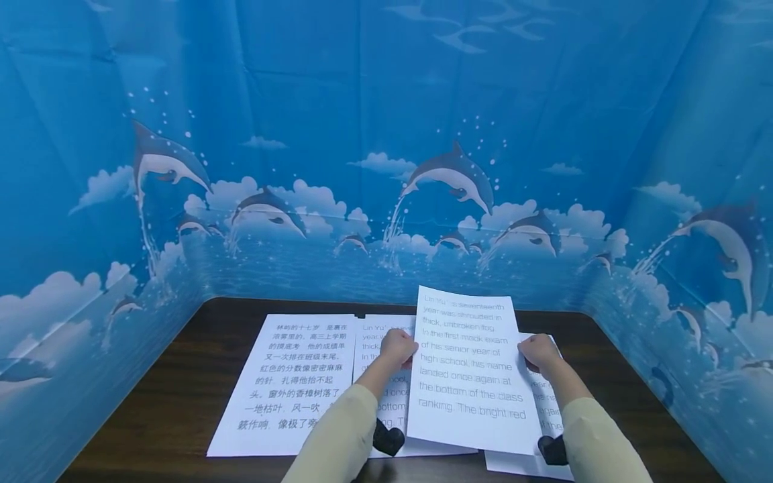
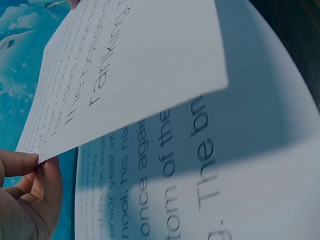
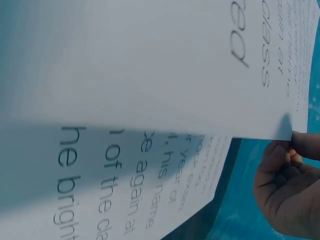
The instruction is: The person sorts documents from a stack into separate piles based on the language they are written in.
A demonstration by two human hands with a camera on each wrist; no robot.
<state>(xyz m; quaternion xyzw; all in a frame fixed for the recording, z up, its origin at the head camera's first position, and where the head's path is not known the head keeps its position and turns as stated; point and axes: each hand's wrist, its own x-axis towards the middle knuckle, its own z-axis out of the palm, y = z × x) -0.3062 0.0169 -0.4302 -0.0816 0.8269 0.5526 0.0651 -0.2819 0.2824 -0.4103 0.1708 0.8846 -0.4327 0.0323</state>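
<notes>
Between both hands a printed sheet of paper (image 1: pixel 468 369) with English text is held up off the table, its face toward me. My left hand (image 1: pixel 398 349) pinches its left edge between thumb and fingers, as the left wrist view shows at the hand (image 2: pixel 30 195). On the opposite edge my right hand (image 1: pixel 540 352) pinches it too; the fingers are curled in the right wrist view, where the hand (image 3: pixel 290 185) appears at the right. Below the raised sheet lie an English-text page (image 1: pixel 386 402) and another page (image 1: pixel 525 463), both partly covered.
A page with Chinese text (image 1: pixel 290 382) lies on the dark wooden table (image 1: pixel 163 382) at the left, beside the English page. A blue curtain (image 1: pixel 338 100) printed with dolphins stands behind the table and along both sides.
</notes>
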